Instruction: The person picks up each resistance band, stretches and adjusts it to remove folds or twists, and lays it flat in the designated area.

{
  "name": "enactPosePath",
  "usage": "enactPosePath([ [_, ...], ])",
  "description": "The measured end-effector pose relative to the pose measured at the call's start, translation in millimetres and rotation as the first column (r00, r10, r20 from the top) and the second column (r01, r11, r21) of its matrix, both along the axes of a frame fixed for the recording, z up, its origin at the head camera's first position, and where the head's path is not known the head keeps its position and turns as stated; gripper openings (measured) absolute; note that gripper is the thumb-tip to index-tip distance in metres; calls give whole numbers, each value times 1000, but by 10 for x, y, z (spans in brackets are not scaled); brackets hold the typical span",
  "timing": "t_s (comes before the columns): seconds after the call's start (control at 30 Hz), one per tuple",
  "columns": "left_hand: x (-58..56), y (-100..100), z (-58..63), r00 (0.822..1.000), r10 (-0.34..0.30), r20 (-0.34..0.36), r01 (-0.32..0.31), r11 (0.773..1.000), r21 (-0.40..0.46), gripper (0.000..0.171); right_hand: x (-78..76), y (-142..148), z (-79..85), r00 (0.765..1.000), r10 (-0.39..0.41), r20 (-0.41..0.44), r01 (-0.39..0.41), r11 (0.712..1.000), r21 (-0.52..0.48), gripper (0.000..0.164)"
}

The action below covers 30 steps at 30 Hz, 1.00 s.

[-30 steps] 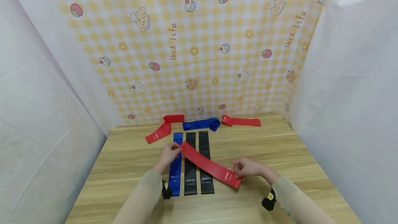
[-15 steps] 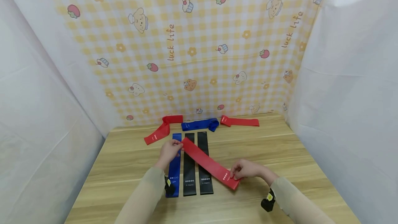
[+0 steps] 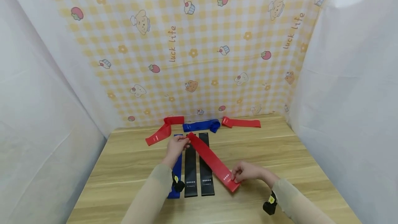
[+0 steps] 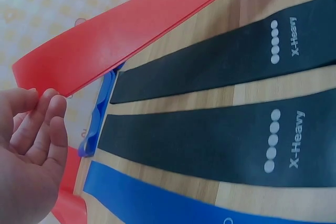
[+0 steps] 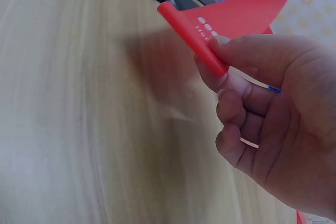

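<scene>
A red resistance band (image 3: 211, 158) stretches slantwise between both hands, its dotted label near the right end. My left hand (image 3: 177, 148) pinches its far end; in the left wrist view the thumb and fingers meet at the band's edge. My right hand (image 3: 247, 171) pinches the near end, with the thumb over the label in the right wrist view. Beneath and left of it lie two black bands marked X-Heavy (image 4: 220, 148), side by side on the table. A blue band (image 3: 178, 168) lies left of them, partly covered by my left hand and wrist.
Along the back of the wooden table (image 3: 273, 155) lie a twisted red band (image 3: 163, 132), a blue band with a curled end (image 3: 200, 125) and another red band (image 3: 244, 123). A checked cloth (image 3: 199, 44) hangs behind, with white sheets at both sides.
My left hand has moved right and away from me with its end of the red band, so the band slants more steeply. My right hand has stayed nearly in place.
</scene>
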<state>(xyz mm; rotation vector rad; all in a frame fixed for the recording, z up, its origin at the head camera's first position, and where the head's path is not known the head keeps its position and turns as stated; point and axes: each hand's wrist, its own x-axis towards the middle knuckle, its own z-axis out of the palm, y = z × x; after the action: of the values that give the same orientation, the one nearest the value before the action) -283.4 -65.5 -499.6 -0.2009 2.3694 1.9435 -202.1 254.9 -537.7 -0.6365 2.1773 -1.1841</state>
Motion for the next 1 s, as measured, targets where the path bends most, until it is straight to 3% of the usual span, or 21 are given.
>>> enactPosePath([
  [0.3,-33,147,34,999,18,-34,-18,1000,20,20,21,-21,-62,1000,4,27,-4,1000,-18,11],
  [0.53,-57,240,69,996,2,-90,-1,1000,17,18,67,-87,-61,999,-19,50,21,1000,-22,7],
  [0.73,-43,291,129,996,-3,-88,6,1000,29,17,99,-168,-96,996,-25,87,28,999,-39,7],
  [1.0,-66,366,117,992,-25,-124,30,999,38,15,135,-217,-150,995,-31,90,35,999,-42,7],
])
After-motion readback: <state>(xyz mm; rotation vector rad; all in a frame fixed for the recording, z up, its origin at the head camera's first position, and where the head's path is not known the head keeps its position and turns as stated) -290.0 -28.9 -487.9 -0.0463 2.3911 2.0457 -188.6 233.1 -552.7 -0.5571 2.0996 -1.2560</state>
